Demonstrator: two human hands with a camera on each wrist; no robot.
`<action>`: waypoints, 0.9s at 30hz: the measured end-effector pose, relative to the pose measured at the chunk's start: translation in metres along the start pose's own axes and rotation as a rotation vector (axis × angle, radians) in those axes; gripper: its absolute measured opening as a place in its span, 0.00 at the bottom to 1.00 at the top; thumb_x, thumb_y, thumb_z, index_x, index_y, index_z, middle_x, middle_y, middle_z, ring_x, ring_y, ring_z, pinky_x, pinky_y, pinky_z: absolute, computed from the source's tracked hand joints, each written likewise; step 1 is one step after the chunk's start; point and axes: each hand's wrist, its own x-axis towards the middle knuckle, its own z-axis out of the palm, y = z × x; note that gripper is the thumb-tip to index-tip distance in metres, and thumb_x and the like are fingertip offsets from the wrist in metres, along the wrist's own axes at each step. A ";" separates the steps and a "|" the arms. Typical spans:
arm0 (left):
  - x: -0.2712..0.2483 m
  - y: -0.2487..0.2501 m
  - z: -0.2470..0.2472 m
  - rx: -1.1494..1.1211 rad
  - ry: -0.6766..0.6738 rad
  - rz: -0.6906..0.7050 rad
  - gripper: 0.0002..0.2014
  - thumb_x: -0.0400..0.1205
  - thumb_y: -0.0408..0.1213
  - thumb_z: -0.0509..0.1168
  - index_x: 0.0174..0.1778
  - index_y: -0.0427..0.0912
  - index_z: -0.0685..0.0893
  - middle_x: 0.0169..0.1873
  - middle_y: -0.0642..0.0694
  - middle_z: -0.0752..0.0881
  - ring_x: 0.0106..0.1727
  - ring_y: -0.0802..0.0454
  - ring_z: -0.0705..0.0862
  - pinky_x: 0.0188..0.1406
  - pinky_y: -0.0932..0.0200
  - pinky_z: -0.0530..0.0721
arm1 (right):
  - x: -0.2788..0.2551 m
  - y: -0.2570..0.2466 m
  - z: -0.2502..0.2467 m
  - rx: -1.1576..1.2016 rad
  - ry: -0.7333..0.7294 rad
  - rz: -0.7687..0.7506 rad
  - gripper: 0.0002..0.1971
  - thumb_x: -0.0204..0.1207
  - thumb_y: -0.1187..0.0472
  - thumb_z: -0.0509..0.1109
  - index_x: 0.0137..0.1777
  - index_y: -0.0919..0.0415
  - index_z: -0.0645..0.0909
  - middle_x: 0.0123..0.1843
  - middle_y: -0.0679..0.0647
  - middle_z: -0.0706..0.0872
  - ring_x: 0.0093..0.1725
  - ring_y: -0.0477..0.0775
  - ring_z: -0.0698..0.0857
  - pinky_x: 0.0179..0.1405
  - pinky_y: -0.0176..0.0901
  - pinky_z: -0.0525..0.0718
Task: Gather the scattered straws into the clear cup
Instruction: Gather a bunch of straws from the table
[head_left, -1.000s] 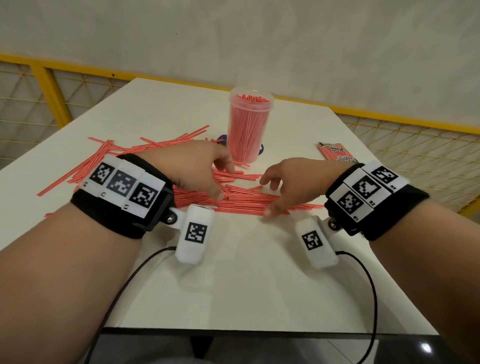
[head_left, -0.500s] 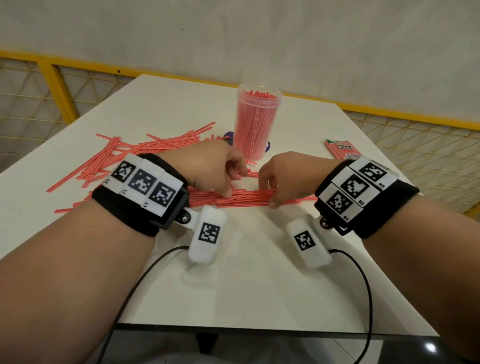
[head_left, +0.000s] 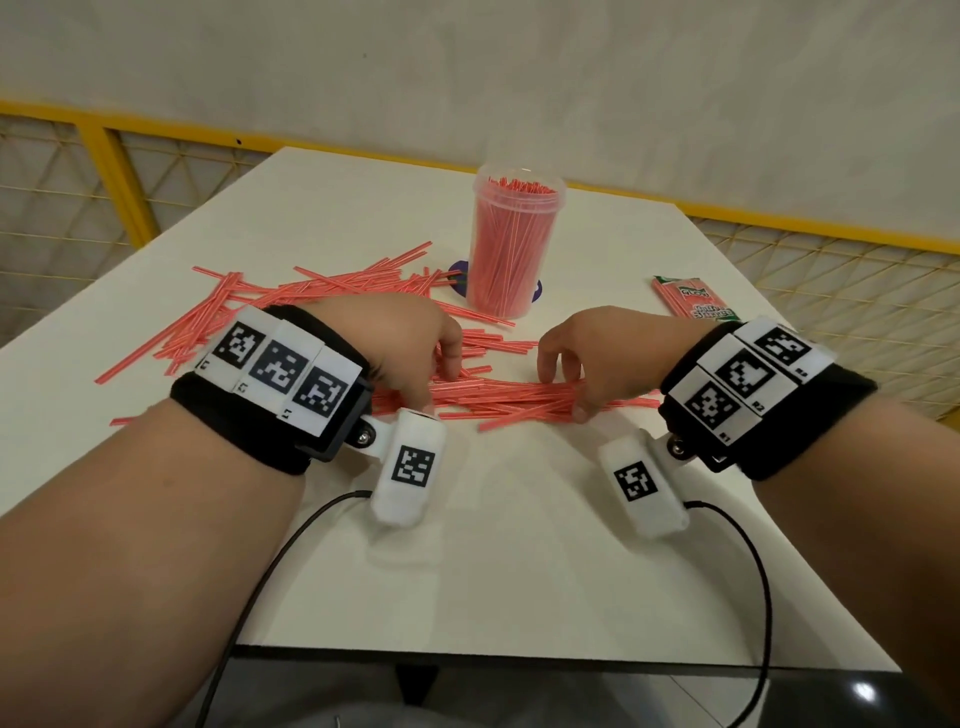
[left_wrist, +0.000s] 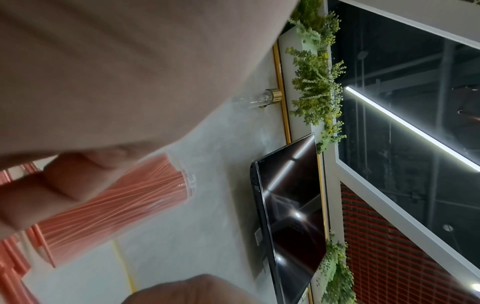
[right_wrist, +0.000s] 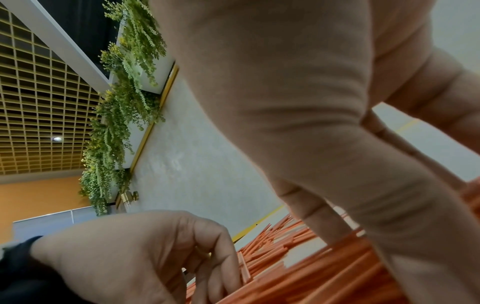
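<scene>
Both hands at frame centre on the straws (head_left: 509, 397) spread over the table (head_left: 519, 545). Left hand (head_left: 400, 348) and right hand (head_left: 597, 358): fingers curled down onto the pile ends, probably pinching it; contact partly hidden. Cup (head_left: 511, 244), upper centre, packed with straws.

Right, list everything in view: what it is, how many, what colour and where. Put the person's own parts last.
table: one, white, under everything.
clear cup: one, upright at the far middle, packed with red straws.
loose straws: too many to count, red, a gathered row between the hands and a scatter to the far left.
purple disc: one, under the cup, mostly hidden.
straw packet: one, red and green, flat at the far right.
railing: yellow, beyond the table.
wrist cameras: two, white, cabled.
wristbands: two, black with tags.
left hand: fingers curled on the row's left end.
right hand: fingers curled on its right end.
</scene>
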 end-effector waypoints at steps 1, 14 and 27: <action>0.001 0.002 0.000 -0.010 0.003 0.015 0.21 0.65 0.40 0.83 0.51 0.56 0.84 0.45 0.53 0.86 0.46 0.54 0.85 0.45 0.56 0.83 | 0.000 -0.001 0.000 -0.002 0.010 -0.010 0.23 0.61 0.57 0.84 0.56 0.47 0.82 0.48 0.46 0.85 0.47 0.49 0.80 0.41 0.40 0.73; -0.004 -0.005 -0.006 -0.052 0.083 0.042 0.26 0.61 0.47 0.85 0.52 0.59 0.81 0.46 0.59 0.83 0.43 0.64 0.80 0.37 0.64 0.75 | -0.003 -0.012 -0.006 0.061 0.064 -0.069 0.26 0.64 0.52 0.83 0.63 0.47 0.82 0.51 0.43 0.84 0.49 0.47 0.81 0.43 0.38 0.74; 0.002 0.001 0.005 -0.059 -0.009 0.084 0.22 0.64 0.43 0.83 0.48 0.60 0.82 0.45 0.60 0.85 0.42 0.66 0.83 0.39 0.64 0.79 | 0.004 -0.035 -0.006 -0.053 -0.044 -0.107 0.46 0.60 0.39 0.82 0.79 0.48 0.69 0.70 0.49 0.79 0.66 0.53 0.78 0.61 0.44 0.76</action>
